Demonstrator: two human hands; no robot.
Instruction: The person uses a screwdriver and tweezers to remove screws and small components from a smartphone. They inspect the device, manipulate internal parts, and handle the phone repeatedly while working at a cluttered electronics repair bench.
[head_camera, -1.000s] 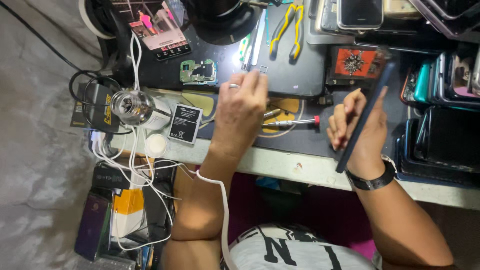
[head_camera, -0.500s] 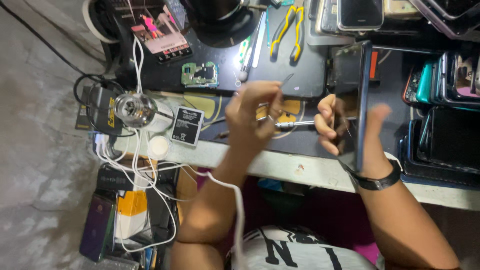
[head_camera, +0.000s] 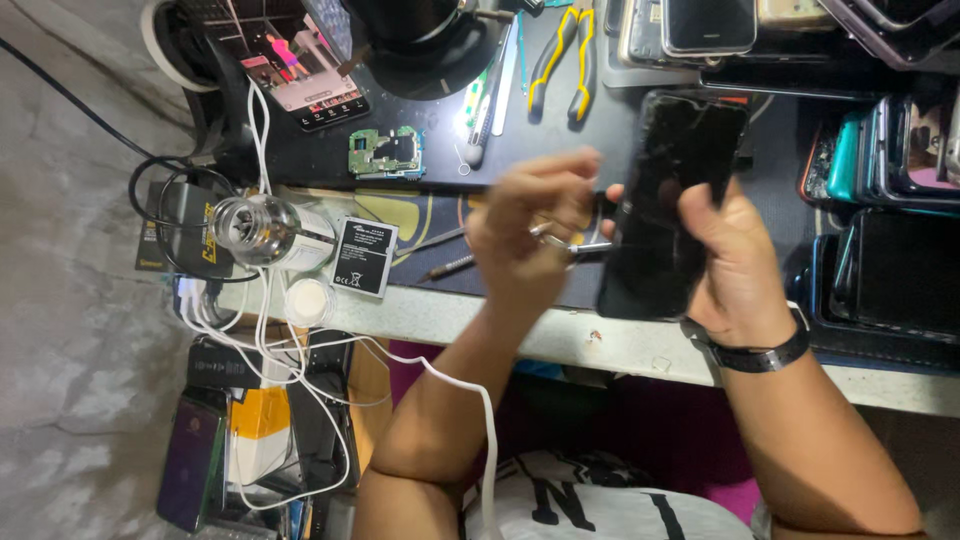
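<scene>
My right hand (head_camera: 735, 260) grips a black smartphone (head_camera: 668, 200) with a cracked dark screen, held tilted above the bench. My left hand (head_camera: 530, 240) is closed on thin metal tweezers (head_camera: 585, 245) whose tip touches the phone's left edge. A ring shows on one left finger and a black band sits on my right wrist. A phone battery (head_camera: 364, 257) lies on the bench left of my left hand, and a green circuit board (head_camera: 387, 153) lies on the black mat (head_camera: 440, 115) beyond it.
Yellow-handled pliers (head_camera: 560, 55), a lit phone (head_camera: 305, 75) on a stand and a clear bottle (head_camera: 255, 228) sit on the bench. Stacks of phones (head_camera: 880, 200) fill the right side. White cables (head_camera: 300, 350) hang off the bench's front edge over boxes.
My left hand left the mat, picked up the tweezers and came to the phone. My right hand turned the phone from edge-on to screen facing up.
</scene>
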